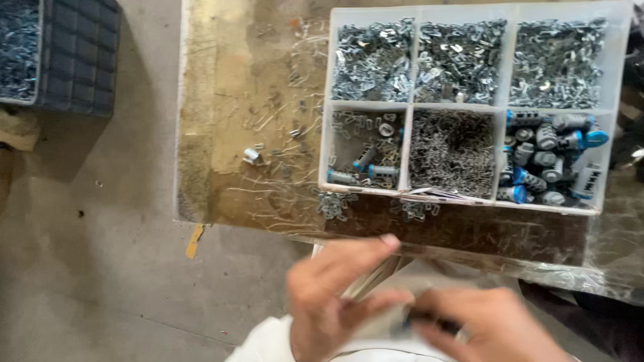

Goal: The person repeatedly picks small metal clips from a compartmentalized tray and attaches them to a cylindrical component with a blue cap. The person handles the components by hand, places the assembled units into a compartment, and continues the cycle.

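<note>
Both my hands are low in the head view, close together below the table's near edge and blurred. My left hand (332, 295) has its fingers curled, thumb touching the right hand's fingers. My right hand (486, 325) pinches a small dark cylindrical part (429, 318) with a bluish end; the left fingers meet it too. Above them sits a white six-compartment tray (410, 104): three upper bins hold several small silver metal clips, the lower middle bin holds thin wire springs (453, 151), the lower right bin holds grey and blue cylinders (553, 157), the lower left holds a few cylinders and small rings.
The worn wooden table (235, 121) is littered with loose wires, clips and a small metal piece (251, 155). A dark blue crate (77, 53) with metal parts stands on the concrete floor at upper left. White cloth lies under my hands.
</note>
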